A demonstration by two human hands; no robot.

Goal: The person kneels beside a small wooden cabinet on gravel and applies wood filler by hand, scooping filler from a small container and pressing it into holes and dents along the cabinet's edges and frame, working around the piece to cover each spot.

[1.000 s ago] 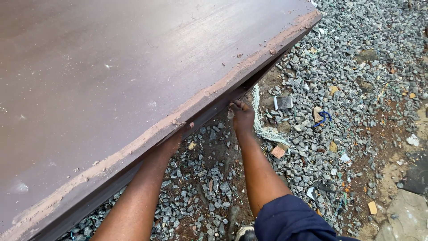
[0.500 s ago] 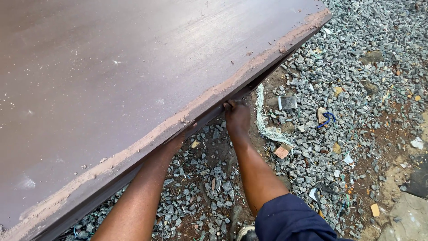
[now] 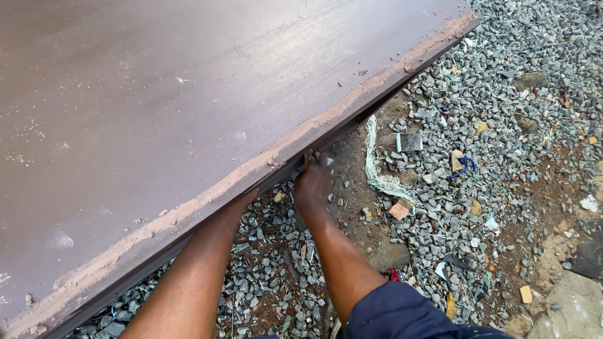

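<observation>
**Both hands at the edge of a brown board over gravel**

A large brown board (image 3: 188, 107) fills the view from 9 to 12 o'clock; its near edge, crusted with a band of dried reddish mud, runs from 7 o'clock up to 1 o'clock; the surface carries dust and a few crumbs of dirt.

The right hand (image 3: 314, 182) sits just below centre, fingers curled up against the underside of the board's edge, clamped on it as far as can be seen; its forearm runs down toward 5 o'clock into a dark blue sleeve (image 3: 402, 311).

The left hand (image 3: 248, 198) goes under the same edge a little toward 7 o'clock of the right; the board hides its fingers, so I cannot tell whether they grip or lie flat; only the wrist and forearm show, running to 6 o'clock.

The two hands are near each other, not touching.

Grey gravel (image 3: 502, 81) covers the ground from 1 to 5 o'clock, with patches of brown earth; a frayed pale rope (image 3: 377, 169) lies just at 3 o'clock of the right hand; a small blue loop (image 3: 465, 166) lies farther toward 3 o'clock.
</observation>
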